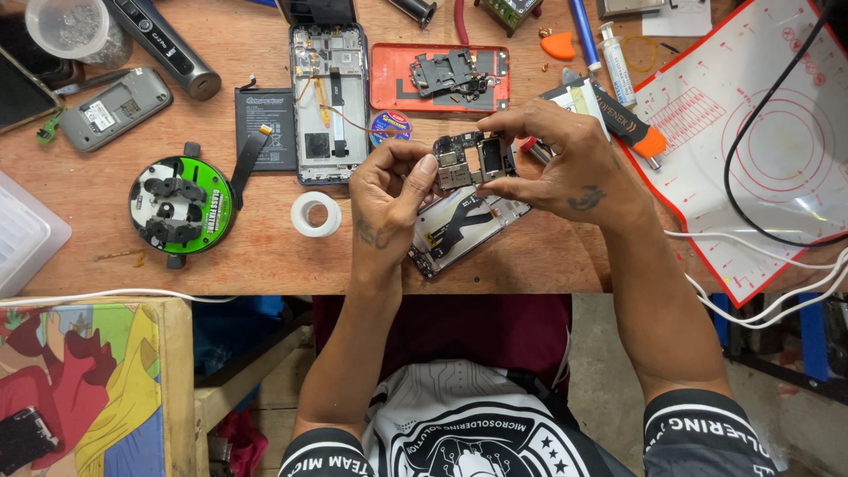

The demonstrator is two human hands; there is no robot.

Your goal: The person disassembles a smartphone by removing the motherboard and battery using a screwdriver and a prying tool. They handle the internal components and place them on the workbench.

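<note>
Hands pinch a small circuit board [471, 161] between them, left hand [386, 196] and right hand [565, 159] gripping opposite edges, raised above the opened phone frame [459, 230] near the tabletop [265, 252] edge

Bright, even overhead light, soft shadows, sharp focus, slight wide-angle bending at the edges.

The wooden surface [265, 256] carries an opened phone [329, 102] at 12 o'clock, an orange back cover [439, 77] beside it, a battery [268, 128] and green round holder [181, 205] toward 9, a tape roll [315, 214] near centre, a second open phone [459, 228] beneath the hands, and a white mat [760, 141] at 3.
</note>
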